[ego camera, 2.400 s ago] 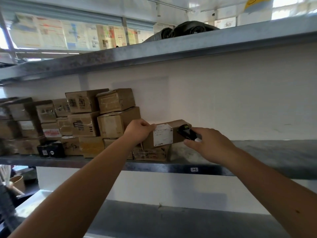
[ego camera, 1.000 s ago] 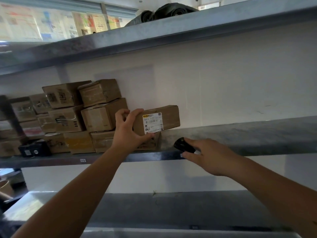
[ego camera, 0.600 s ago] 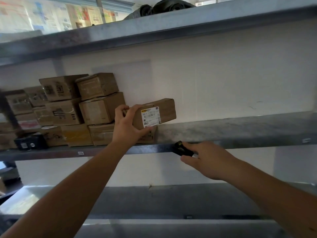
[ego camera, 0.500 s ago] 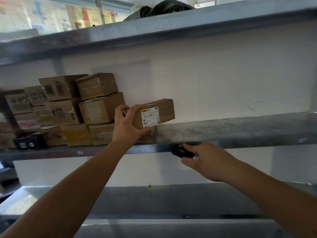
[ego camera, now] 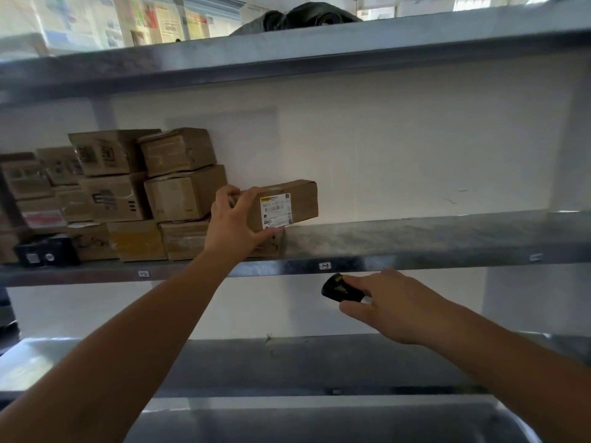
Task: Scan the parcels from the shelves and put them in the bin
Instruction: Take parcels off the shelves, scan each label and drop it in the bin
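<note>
My left hand (ego camera: 235, 223) grips a brown cardboard parcel (ego camera: 297, 203) by its left end, holding it just above the middle shelf (ego camera: 431, 241). A white shipping label with a yellow strip faces me on the parcel. My right hand (ego camera: 388, 306) holds a small black scanner (ego camera: 337, 287) below the shelf's front edge, under and to the right of the parcel. A stack of several brown parcels (ego camera: 179, 177) fills the left part of the same shelf.
A black box (ego camera: 46, 254) sits at the shelf's far left. Another parcel (ego camera: 188, 239) lies under the held one. A dark bundle (ego camera: 303, 17) rests on the top shelf. A lower metal shelf (ego camera: 287, 362) and a grey rim (ego camera: 319, 414) lie below my arms.
My left hand lifted the parcel off the one beneath it and turned its label toward me. My right hand dropped with the scanner from beside the parcel to below the shelf edge.
</note>
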{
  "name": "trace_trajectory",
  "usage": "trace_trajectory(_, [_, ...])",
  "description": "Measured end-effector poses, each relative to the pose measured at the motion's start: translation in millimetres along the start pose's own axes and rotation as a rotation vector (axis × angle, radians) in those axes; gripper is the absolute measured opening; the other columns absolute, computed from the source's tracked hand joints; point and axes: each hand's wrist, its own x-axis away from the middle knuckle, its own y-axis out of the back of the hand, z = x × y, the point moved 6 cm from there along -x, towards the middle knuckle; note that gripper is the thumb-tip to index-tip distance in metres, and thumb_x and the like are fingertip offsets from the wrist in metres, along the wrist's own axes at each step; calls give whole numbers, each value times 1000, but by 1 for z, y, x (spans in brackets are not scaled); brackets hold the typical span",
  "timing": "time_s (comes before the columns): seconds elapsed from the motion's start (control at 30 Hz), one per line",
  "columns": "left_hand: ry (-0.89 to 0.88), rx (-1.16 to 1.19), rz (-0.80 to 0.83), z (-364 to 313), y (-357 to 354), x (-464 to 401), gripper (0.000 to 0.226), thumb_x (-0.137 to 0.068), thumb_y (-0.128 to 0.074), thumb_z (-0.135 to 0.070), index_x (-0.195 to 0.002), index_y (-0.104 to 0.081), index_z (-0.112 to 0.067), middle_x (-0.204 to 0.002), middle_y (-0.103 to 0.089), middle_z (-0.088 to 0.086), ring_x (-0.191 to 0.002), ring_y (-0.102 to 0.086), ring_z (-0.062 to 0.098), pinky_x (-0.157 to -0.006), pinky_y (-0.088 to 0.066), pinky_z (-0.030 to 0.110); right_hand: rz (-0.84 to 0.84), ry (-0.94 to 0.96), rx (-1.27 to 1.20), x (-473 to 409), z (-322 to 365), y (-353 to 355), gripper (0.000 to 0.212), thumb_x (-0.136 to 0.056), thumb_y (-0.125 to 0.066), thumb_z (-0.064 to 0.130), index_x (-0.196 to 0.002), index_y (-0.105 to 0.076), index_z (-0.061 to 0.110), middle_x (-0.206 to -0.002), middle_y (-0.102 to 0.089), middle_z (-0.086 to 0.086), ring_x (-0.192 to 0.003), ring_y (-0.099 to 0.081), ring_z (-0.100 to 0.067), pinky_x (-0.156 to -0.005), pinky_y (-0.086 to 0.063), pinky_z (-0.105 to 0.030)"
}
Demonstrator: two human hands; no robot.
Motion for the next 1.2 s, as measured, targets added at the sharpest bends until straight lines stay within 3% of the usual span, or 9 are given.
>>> trace_trajectory(0.33, [13, -8, 27, -14, 10, 5, 85, -74, -90, -52, -144, -43, -41, -147, -27, 2, -132, -40, 30, -105, -53, 51, -25, -14, 31, 25, -2, 7, 52, -100, -50, 63, -147, -51, 42, -107, -68, 11, -80, -62, -6, -78, -58, -30])
trace_trajectory(0.5, [-57, 58, 36, -39, 21, 24, 87, -70, -92, -53, -143, -46, -42, -145, -28, 0, -129, -43, 24, -106, -53, 47, -82, -46, -11, 37, 1, 11, 48, -103, -47, 61, -146, -50, 41, -86, -49, 23, -71, -54, -1, -58, -36, -17])
trace_trajectory(0.63, [-105, 128, 44, -61, 35, 53, 90, -69, -91, -56, -143, -42, -43, -144, -30, -3, -129, -42, 21, -102, -55, 45, -98, -68, -50, 55, 6, 7, 50, -103, -48, 61, -148, -49, 40, -100, -60, 14, -77, -58, -3, -62, -41, -19])
trace_trajectory(0.8, [-108, 197, 102, -88, 46, 98, 92, -68, -91, -58, -144, -41, -44, -145, -29, -7, -126, -37, 12, -98, -49, 31, -78, -140, -72, 94, 13, -9, 51, -102, -50, 61, -148, -48, 39, -116, -68, 3, -88, -64, -8, -78, -54, -28])
trace_trajectory(0.93, [-85, 234, 179, -101, 43, 146, 92, -65, -92, -60, -143, -46, -44, -145, -32, -4, -118, -39, 8, -95, -48, 28, -61, -196, -85, 144, 23, -19, 45, -102, -49, 61, -144, -47, 44, -108, -64, 4, -82, -59, -8, -64, -45, -25])
trace_trajectory(1.07, [-56, 315, 263, -113, 29, 201, 92, -66, -92, -59, -143, -47, -41, -140, -32, -7, -119, -47, 13, -98, -55, 36, -72, -289, -160, 203, 28, -30, 40, -99, -57, 59, -135, -55, 43, -110, -68, 9, -90, -62, -7, -83, -56, -34])
trace_trajectory(1.2, [-18, 370, 382, -133, 10, 249, 90, -66, -93, -58, -142, -46, -43, -140, -30, -9, -118, -46, 11, -101, -55, 36, -88, -462, -189, 261, 14, -49, 57, -87, -63, 72, -134, -58, 40, -109, -67, 9, -92, -62, -10, -82, -55, -34])
